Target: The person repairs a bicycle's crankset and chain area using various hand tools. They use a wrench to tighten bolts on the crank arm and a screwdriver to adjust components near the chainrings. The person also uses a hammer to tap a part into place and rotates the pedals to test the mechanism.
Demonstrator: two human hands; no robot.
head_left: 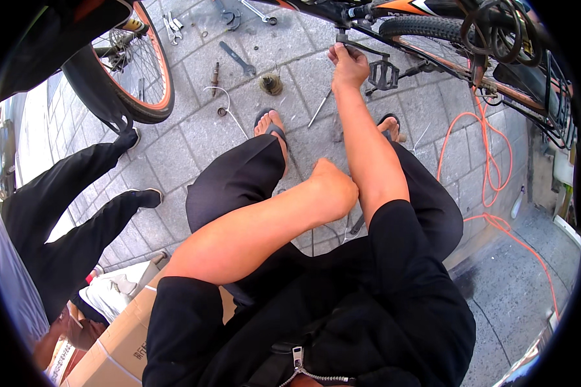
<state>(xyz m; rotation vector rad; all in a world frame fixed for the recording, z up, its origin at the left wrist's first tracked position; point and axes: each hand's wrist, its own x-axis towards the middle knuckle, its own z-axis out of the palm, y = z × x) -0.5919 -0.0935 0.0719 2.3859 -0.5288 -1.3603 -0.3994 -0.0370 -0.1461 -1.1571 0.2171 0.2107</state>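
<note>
My right hand reaches out to a bicycle at the top right. Its fingers are closed at the inner end of the black crank arm, near the frame. What they grip is too small to make out. A black pedal hangs just right of that hand. My left hand is bent down at the wrist between my knees, beside my right forearm. Its fingers are hidden. On the paving below the right hand lies a thin metal rod. A round, greasy metal part sits farther left.
Wrenches and other tools lie on the paving. Another bicycle wheel stands at upper left. A person in black trousers stands at left by a cardboard box. An orange cable loops at right.
</note>
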